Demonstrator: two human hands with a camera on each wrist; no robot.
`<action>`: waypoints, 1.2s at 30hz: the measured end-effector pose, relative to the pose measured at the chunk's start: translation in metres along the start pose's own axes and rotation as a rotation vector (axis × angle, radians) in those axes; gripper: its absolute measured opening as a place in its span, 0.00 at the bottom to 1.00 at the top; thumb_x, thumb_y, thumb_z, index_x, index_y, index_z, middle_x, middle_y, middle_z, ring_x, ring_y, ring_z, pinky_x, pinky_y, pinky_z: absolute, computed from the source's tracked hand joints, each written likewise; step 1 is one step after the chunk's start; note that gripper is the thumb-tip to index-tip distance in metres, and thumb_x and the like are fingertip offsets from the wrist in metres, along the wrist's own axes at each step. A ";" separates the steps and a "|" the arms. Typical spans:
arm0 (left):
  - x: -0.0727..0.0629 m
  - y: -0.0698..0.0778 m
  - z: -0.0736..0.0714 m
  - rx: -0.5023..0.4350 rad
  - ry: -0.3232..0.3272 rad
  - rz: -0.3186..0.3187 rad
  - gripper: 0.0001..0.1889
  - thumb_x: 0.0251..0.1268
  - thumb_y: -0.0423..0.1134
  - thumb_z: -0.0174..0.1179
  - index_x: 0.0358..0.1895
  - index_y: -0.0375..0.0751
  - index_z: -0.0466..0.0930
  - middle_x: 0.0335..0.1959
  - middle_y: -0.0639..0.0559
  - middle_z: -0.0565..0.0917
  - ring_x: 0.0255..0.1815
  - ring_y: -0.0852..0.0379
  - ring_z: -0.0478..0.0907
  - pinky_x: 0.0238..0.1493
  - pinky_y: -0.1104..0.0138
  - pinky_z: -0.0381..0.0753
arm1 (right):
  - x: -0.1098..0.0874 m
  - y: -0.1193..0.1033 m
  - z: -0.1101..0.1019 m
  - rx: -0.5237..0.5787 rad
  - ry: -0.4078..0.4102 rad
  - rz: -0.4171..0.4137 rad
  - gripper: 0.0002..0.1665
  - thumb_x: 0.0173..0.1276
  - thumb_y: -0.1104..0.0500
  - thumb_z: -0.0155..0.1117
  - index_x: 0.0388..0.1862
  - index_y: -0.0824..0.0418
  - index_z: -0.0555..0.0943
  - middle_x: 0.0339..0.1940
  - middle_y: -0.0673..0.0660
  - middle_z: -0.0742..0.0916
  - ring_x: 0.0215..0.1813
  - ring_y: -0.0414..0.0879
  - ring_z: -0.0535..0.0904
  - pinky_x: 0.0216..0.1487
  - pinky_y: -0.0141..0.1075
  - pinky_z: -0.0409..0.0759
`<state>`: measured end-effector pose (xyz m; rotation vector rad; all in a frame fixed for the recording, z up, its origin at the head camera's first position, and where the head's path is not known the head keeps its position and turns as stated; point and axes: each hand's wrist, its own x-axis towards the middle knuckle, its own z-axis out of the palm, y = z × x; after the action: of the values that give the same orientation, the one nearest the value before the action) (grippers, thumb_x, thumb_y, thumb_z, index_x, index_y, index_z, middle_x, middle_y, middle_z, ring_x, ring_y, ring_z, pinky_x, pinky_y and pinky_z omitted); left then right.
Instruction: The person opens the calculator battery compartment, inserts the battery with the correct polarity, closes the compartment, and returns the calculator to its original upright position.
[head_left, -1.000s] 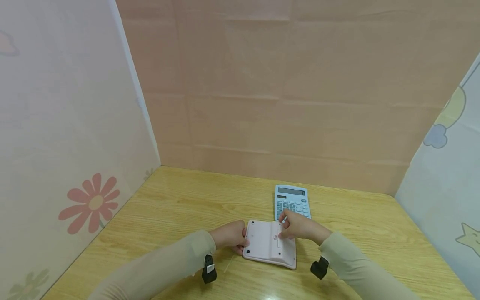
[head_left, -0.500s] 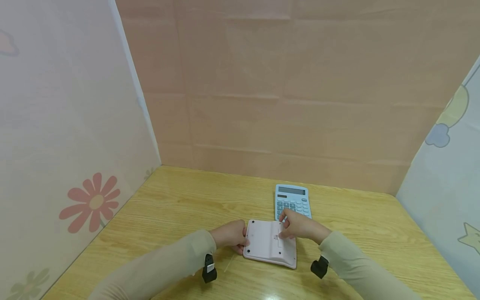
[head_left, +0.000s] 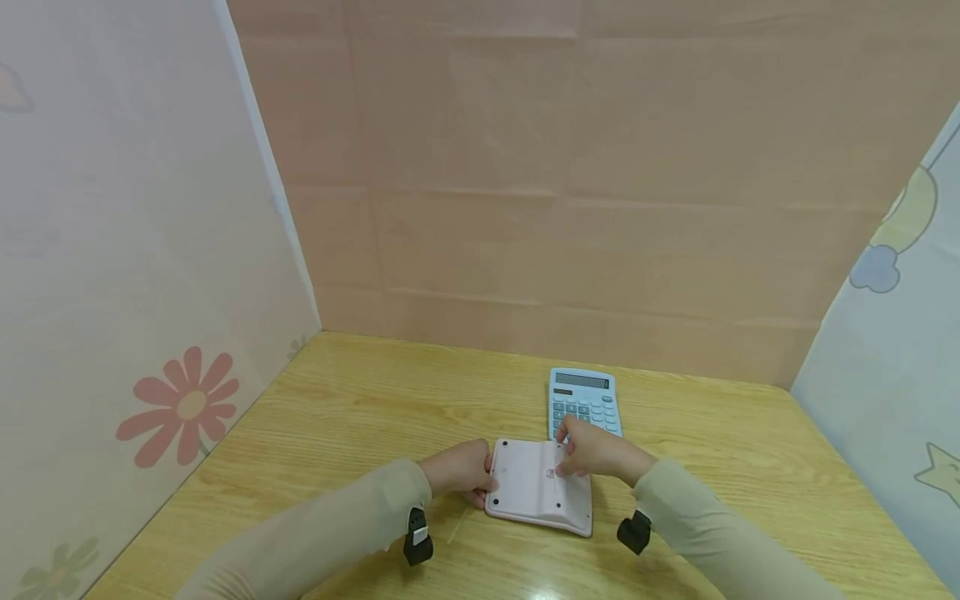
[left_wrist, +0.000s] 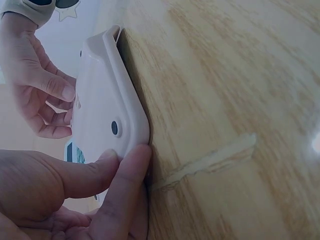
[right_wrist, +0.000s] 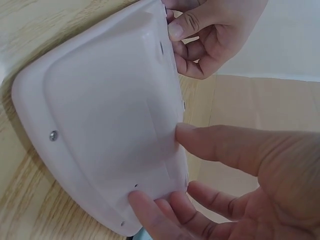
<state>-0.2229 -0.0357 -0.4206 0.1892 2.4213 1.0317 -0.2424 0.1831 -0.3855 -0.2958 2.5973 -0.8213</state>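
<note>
A pale pink calculator (head_left: 517, 481) lies face down on the table, its back with dark round feet turned up. At its left edge my left hand (head_left: 459, 469) pinches it, the thumb (left_wrist: 95, 172) on the back and the fingers curled under the rim. My right hand (head_left: 598, 451) holds the other side. Its thumb (right_wrist: 200, 139) presses by the battery cover (right_wrist: 161, 142), while the index fingertip touches the back near a small hole and other fingers bend at the far edge. The keys and screen of this calculator are hidden underneath.
A light blue calculator (head_left: 582, 390) lies face up just behind the pink one, partly covered by the right hand. The wood-grain table (head_left: 420, 379) ends at a tan backdrop (head_left: 480, 208), with patterned side panels left and right.
</note>
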 end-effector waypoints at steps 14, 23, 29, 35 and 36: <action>0.000 0.000 0.000 -0.012 -0.004 0.016 0.10 0.62 0.24 0.61 0.31 0.35 0.68 0.19 0.46 0.77 0.17 0.59 0.75 0.22 0.69 0.83 | -0.002 0.003 -0.002 0.007 0.008 -0.024 0.27 0.53 0.66 0.75 0.48 0.65 0.70 0.32 0.58 0.75 0.31 0.47 0.73 0.30 0.36 0.77; -0.002 0.001 0.000 -0.016 -0.006 0.010 0.10 0.62 0.24 0.61 0.32 0.34 0.67 0.20 0.45 0.77 0.17 0.58 0.75 0.22 0.69 0.83 | -0.007 0.027 -0.001 0.057 0.018 -0.058 0.27 0.57 0.58 0.74 0.49 0.65 0.71 0.33 0.57 0.78 0.31 0.46 0.72 0.29 0.37 0.76; -0.002 0.000 0.000 -0.003 0.000 0.007 0.10 0.62 0.24 0.61 0.31 0.35 0.67 0.20 0.46 0.77 0.16 0.59 0.74 0.21 0.70 0.83 | -0.011 0.032 0.000 0.051 -0.016 0.078 0.31 0.61 0.52 0.71 0.52 0.69 0.69 0.36 0.59 0.77 0.31 0.48 0.75 0.30 0.39 0.80; -0.002 0.001 -0.001 0.005 -0.001 0.007 0.10 0.62 0.24 0.61 0.31 0.35 0.68 0.20 0.46 0.77 0.16 0.60 0.75 0.21 0.70 0.83 | -0.013 0.028 0.001 0.142 -0.057 0.140 0.38 0.63 0.49 0.70 0.58 0.73 0.66 0.42 0.62 0.79 0.41 0.51 0.78 0.33 0.44 0.87; -0.002 0.001 -0.001 0.009 -0.002 0.007 0.10 0.61 0.24 0.62 0.31 0.35 0.68 0.19 0.46 0.77 0.16 0.60 0.75 0.21 0.70 0.82 | -0.013 0.027 0.001 0.148 -0.058 0.145 0.38 0.63 0.49 0.70 0.58 0.73 0.66 0.42 0.62 0.79 0.41 0.52 0.78 0.33 0.44 0.87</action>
<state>-0.2213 -0.0365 -0.4186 0.2017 2.4255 1.0237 -0.2325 0.2084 -0.3982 -0.0861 2.4553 -0.9317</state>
